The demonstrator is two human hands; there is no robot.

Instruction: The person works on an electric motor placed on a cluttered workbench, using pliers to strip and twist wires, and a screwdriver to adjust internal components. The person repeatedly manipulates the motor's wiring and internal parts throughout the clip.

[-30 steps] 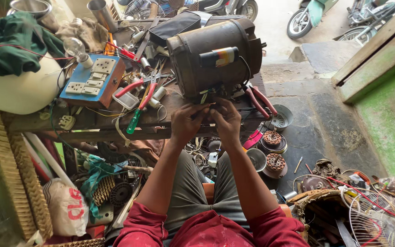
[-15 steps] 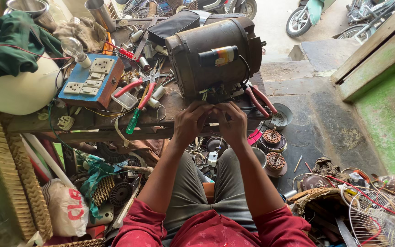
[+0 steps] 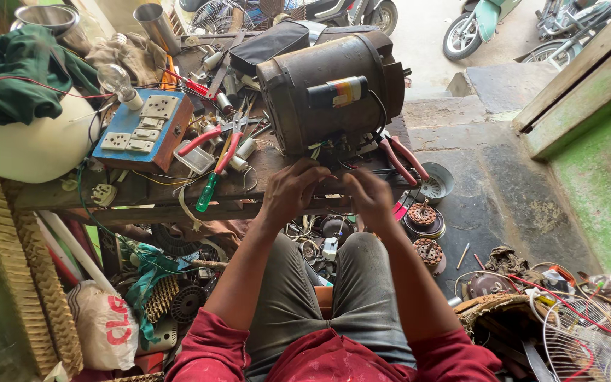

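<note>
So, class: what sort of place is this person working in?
Most likely a small electrical repair workshop: a dark, worn electric motor sits on a cluttered wooden bench, beside red-handled pliers and a blue switch-and-socket test board.

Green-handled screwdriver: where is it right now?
Head view, left of centre: the green-handled screwdriver lies on the wooden bench, between the blue socket board and the left hand.

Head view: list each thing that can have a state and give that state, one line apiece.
Electric motor: lying on its side on the workbench, wires hanging out at its near end.
Left hand: at the motor wires, fingers bent.
Right hand: at the same wires, fingers pinched.
Light bulb: fixed on the switchboard, unlit.
Red-handled pliers: lying beside the motor, handles apart.
Green-handled screwdriver: lying flat on the bench.
</note>
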